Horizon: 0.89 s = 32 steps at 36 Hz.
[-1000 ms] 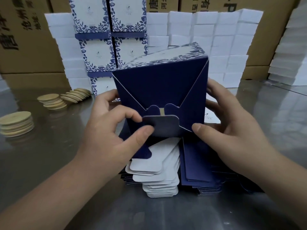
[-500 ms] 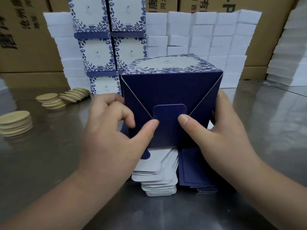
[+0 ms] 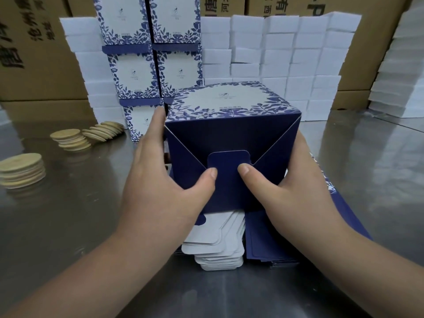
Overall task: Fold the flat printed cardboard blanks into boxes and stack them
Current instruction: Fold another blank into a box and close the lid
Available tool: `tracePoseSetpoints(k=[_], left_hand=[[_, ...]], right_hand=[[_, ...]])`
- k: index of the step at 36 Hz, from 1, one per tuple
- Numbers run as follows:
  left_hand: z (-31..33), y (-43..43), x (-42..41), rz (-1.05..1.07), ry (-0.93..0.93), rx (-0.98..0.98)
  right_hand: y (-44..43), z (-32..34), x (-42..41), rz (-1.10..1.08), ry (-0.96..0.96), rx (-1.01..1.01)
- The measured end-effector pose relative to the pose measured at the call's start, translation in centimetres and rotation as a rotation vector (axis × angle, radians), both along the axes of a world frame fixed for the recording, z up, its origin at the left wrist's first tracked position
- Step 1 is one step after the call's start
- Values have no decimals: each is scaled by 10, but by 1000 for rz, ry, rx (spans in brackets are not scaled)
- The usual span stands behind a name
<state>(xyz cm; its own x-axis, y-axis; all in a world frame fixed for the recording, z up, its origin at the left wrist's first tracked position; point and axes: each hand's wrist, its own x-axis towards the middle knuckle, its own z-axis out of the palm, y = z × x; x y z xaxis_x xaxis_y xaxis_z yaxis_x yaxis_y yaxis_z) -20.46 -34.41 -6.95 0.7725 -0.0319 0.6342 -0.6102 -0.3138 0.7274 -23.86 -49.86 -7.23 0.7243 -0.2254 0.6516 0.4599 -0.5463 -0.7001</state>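
A folded blue box (image 3: 229, 138) with a white floral panel on top lies on its side over the pile of flat blanks (image 3: 220, 246). Its dark blue bottom faces me, with the flaps closed and the rounded tab lying flat at the centre. My left hand (image 3: 165, 180) holds the box's left side, thumb pressing the bottom beside the tab. My right hand (image 3: 296, 189) holds the right side, its thumb pressing on the tab. A stack of finished boxes (image 3: 151, 65) stands behind, at the back left.
Round wooden discs lie in piles at the left (image 3: 23, 169) and further back (image 3: 89, 134) on the steel table (image 3: 68, 226). White blocks (image 3: 275, 56) are stacked along the back, with brown cartons (image 3: 34, 53) behind them.
The bottom tab went from sticking out to tucked flat. The box tilted level so its floral panel faces up. My left fingers moved from curled at the front to the box's left side.
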Motion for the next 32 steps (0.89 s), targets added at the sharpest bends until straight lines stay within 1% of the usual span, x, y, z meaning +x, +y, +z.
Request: tracePoseSetpoints(k=[7, 13, 25, 32], left_hand=[[6, -1, -5, 16, -15, 74], [7, -2, -5, 1, -14, 37], [5, -2, -2, 57, -90, 100], [3, -2, 0, 73, -117, 101]], right_hand=[[0, -2, 1, -29, 30, 0], [1, 0, -1, -26, 60, -25], [0, -2, 0, -46, 59, 11], [-1, -5, 2, -83, 64, 24]])
